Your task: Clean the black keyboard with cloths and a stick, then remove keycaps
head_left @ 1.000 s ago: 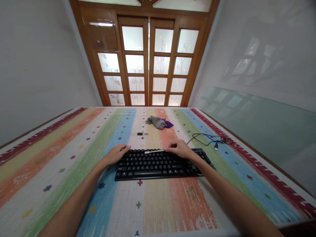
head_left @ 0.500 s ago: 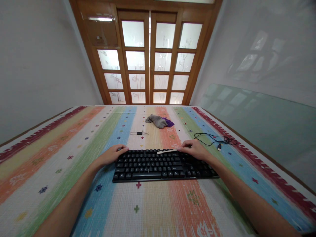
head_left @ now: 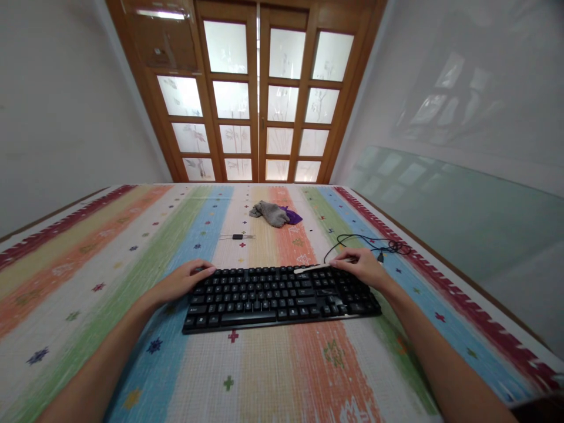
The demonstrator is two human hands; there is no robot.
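The keyboard (head_left: pixel 282 295) lies on the striped mat (head_left: pixel 110 305). The left hand (head_left: pixel 183 279) rests loosely curled on its left end. The right hand (head_left: pixel 363 265) pinches what looks like a thin brush (head_left: pixel 312 268) over the top row, beside the cable (head_left: pixel 365 242).

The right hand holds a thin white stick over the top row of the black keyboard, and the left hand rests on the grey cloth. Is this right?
Not quite. In the head view the left hand rests on the keyboard's left end, not the grey cloth, which lies farther back. The right hand holds the stick as described.
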